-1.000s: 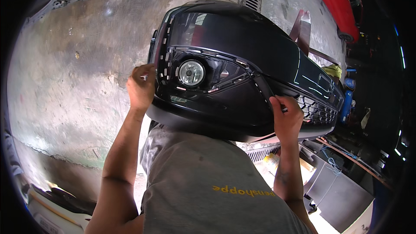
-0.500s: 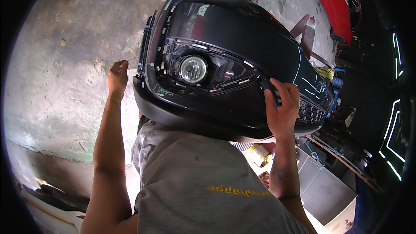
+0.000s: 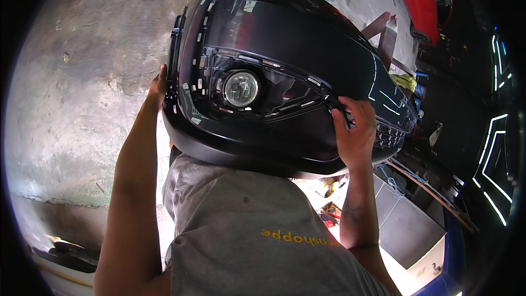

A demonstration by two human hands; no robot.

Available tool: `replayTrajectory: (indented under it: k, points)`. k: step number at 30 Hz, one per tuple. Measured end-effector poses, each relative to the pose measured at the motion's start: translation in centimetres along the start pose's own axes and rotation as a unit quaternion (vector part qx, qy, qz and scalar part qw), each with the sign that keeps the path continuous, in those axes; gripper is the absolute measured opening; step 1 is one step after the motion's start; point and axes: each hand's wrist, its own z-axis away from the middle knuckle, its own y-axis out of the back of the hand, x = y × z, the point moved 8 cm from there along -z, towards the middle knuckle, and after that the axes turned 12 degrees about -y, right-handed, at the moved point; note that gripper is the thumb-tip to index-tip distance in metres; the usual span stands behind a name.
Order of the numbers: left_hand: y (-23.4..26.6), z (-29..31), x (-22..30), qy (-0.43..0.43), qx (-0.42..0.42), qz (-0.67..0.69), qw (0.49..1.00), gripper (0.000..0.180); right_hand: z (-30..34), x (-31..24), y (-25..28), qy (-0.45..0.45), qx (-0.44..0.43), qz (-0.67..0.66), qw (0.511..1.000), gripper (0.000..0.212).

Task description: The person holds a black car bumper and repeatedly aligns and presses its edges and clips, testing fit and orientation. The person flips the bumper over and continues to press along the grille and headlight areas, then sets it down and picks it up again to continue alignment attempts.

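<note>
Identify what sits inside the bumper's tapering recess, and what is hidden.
A round, clear-fronted fog lamp sits in the black recess of the bumper. Its front hides its back and whatever lies behind.

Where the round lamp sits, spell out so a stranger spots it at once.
Find the large, glossy dark bumper. In its left half, a dark recess tapers rightward. The round lamp sits at the wide left end: the only circular, glassy piece there.

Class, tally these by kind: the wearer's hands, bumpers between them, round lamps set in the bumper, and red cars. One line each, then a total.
Hands, left hand and right hand: 2
Bumper: 1
Round lamp: 1
Red car: 1
Total: 5
</note>
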Motion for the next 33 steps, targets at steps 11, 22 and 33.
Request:
replayTrajectory:
  k: [11,22,33]
  points:
    - [1.0,-4.8,-4.0,-0.003,-0.025,0.008,1.000,0.094,0.1,-0.6,-0.3,0.138,0.038,0.025,0.989,0.033]
    - [1.0,-4.9,-4.3,-0.020,-0.009,-0.001,1.000,0.093,-0.4,-1.1,-0.5,0.177,0.023,0.034,0.983,0.032]
    - [0.7,-3.9,-3.1,-0.010,-0.009,-0.106,0.994,0.095,-0.1,-0.3,-0.2,0.152,0.027,-0.006,0.988,0.032]
